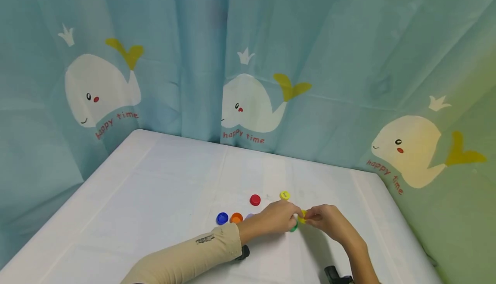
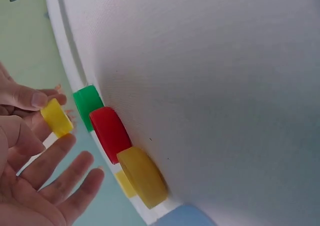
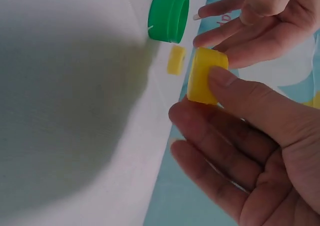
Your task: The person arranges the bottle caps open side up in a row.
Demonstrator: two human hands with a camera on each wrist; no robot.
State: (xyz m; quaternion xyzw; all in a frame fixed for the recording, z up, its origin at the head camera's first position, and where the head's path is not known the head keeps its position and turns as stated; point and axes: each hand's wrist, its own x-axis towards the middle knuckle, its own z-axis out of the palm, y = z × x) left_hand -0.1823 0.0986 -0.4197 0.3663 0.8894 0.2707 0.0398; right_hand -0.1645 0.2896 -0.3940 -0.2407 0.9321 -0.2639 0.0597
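Between thumb and fingers, my right hand point(image 1: 329, 223) pinches a yellow bottle cap point(image 3: 202, 76) just above the table. My left hand point(image 1: 277, 216) is at the cap's other side; in the left wrist view its fingers point(image 2: 72, 176) are spread fairly straight, one fingertip touching or nearly touching the cap's edge. Below the hands sits a green cap point(image 1: 293, 227), partly hidden by the left hand in the head view. A second yellow cap point(image 1: 284, 195) lies flat just beyond the left hand.
On the white table point(image 1: 155, 198), a red cap point(image 1: 255, 200), a blue cap point(image 1: 222, 218), an orange cap point(image 1: 236, 218) and a partly covered light purple cap point(image 1: 249, 216) lie left of the hands. A blue whale-print curtain point(image 1: 201, 60) hangs behind the table.
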